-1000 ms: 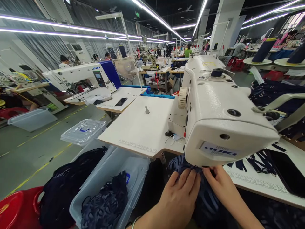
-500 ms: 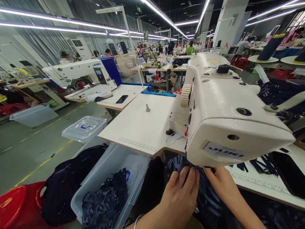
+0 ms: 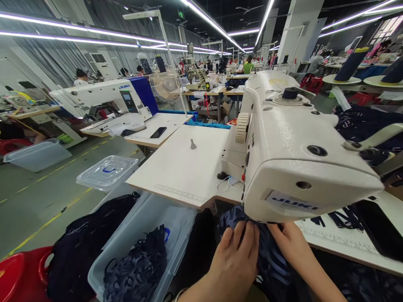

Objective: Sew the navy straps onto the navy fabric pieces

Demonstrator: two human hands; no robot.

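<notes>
The left hand lies flat with fingers spread on the dark blue patterned fabric, and the right hand pinches the same cloth just under the head of the white sewing machine. The step looks like feeding a seam at the needle, which is hidden. Next calls for steady, even guiding with fingertips kept off the needle line.

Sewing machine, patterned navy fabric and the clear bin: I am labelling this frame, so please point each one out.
Sewing machine (image 3: 292, 138), head view: on the white top of its arm.
Patterned navy fabric (image 3: 270, 256), head view: on the folds between the two hands.
Clear bin (image 3: 176, 218), head view: on its bare inner wall.
</notes>
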